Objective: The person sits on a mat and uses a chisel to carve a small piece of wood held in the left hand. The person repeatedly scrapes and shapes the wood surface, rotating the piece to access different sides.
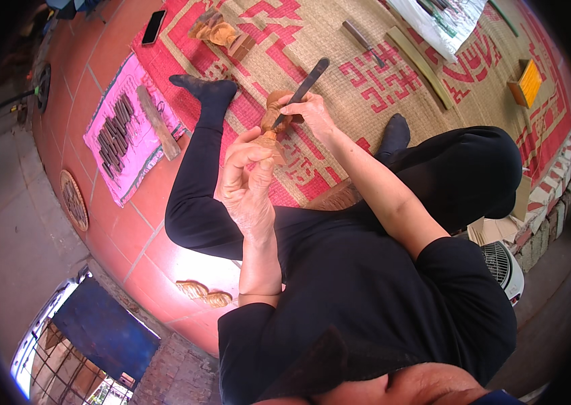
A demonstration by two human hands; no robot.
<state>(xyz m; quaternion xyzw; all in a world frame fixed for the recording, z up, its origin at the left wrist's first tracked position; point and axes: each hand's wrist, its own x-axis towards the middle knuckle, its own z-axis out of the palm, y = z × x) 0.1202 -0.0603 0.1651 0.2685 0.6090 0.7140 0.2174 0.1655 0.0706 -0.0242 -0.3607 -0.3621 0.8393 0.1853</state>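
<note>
My left hand [246, 185] is closed round the base of a small carved wooden figure [276, 102], holding it up over the mat in front of my lap. In my right hand [311, 113] is a slim carving knife [311, 77], gripped like a pen. Its dark handle points up and away to the right, and its tip meets the narrow part of the figure just above the base. My fingers cover part of the figure, so its finer shape cannot be made out.
A second wooden carving [221, 32] and a phone [154, 27] lie at the far left. Several carving tools rest on a pink cloth [138, 128] beside a wooden stick [157, 121]. Ahead are a chisel [363, 44], a flat strip [420, 66] and an orange block [529, 84].
</note>
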